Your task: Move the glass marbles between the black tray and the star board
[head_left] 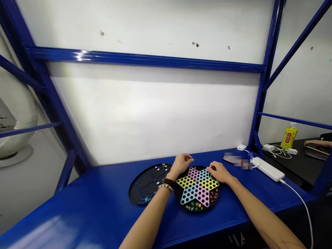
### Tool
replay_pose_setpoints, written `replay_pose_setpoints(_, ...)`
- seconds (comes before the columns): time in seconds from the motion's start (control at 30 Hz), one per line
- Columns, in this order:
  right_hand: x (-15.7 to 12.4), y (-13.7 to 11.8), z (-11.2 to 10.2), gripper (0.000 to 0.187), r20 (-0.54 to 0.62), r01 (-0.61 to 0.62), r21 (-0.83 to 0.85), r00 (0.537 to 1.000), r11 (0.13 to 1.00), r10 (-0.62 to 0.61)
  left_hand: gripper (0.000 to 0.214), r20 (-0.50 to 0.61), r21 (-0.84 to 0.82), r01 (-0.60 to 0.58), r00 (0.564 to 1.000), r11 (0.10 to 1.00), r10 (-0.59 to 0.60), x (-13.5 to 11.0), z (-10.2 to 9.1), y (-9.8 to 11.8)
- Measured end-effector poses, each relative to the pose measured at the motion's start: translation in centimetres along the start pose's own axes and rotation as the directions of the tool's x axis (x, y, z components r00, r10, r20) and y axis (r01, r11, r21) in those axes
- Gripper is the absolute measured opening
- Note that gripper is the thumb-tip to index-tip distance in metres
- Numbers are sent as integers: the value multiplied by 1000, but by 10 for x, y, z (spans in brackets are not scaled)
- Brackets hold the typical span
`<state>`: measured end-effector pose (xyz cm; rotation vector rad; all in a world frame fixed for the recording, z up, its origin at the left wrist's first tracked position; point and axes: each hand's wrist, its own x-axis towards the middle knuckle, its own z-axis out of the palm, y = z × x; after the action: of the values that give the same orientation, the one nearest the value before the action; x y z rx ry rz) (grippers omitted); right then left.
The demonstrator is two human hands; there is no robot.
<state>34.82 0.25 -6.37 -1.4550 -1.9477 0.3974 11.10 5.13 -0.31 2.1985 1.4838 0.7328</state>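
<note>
from your head camera: your left hand (pixel 183 162) sits at the far rim of the round star board (pixel 197 189), grip curled inward; your right hand (pixel 218 172) touches the star's upper right point, fingertips drawn together; whether either pinches a piece, you cannot tell; the board lies on the blue table (pixel 103 207), just beside a black perforated tray (pixel 147 181).

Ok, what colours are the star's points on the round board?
The star board has pink, yellow and light-blue points; head view.

Workshop bay: blue steel racking (pixel 145 59) (bare white wall (pixel 155 117)).
</note>
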Motion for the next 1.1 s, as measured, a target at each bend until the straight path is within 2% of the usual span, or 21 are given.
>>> replay_pose_setpoints(0.17, -1, -2, -1, 32, 7, -13, 4, 1000, 1000, 13, 15, 1, 59, 92, 996, 994, -92, -17, -45, -49)
replay_pose_setpoints(0.3, -2, -3, -1, 32, 12, -28, 7, 1000, 1000, 28, 12, 49, 129, 140, 988, 982, -147, -29, -61, -73)
replay_pose_setpoints(0.4, -2, -4, -1, 32, 14, -34, 9, 999, 999, 34, 19, 130, 54, 135, 981, 989, -141, -29, -65, -75)
replay_pose_setpoints(0.5, -3, -5, -2, 33, 21, -37, 13, 999, 999, 36, 36, 133, -52, 122, 985, 991, -114, -24, -62, -62)
replay_pose_setpoints(0.6, -3, -5, -2, 34, 29, -38, 8, 999, 999, 38, 38, 171, -63, 12, 985, 998, -1, -21, -48, -37)
replay_pose_setpoints(0.67, -3, -5, -2, 34, 28, -38, 5, 999, 999, 38, 33, 211, 74, -98, 974, 992, 81, -20, -33, -17)
replay_pose_setpoints(0.73, -3, -4, -2, 34, 23, -35, 4, 999, 999, 35, 26, 235, 240, -159, 967, 958, 102, -18, -16, 1)
replay_pose_setpoints(0.8, -3, -4, -2, 33, 16, -32, 3, 999, 999, 32, 23, 221, 340, -159, 971, 927, 86, -13, 0, 15)
replay_pose_setpoints(0.93, -2, -3, -1, 31, 10, -25, -3, 1000, 1000, 25, 18, 172, 407, -130, 983, 904, 64, -3, 23, 32)
replay_pose_setpoints(1.1, -1, -3, -1, 31, 7, -12, -10, 1000, 1000, 12, 12, 168, 394, -152, 982, 906, 92, 1, 31, 41)
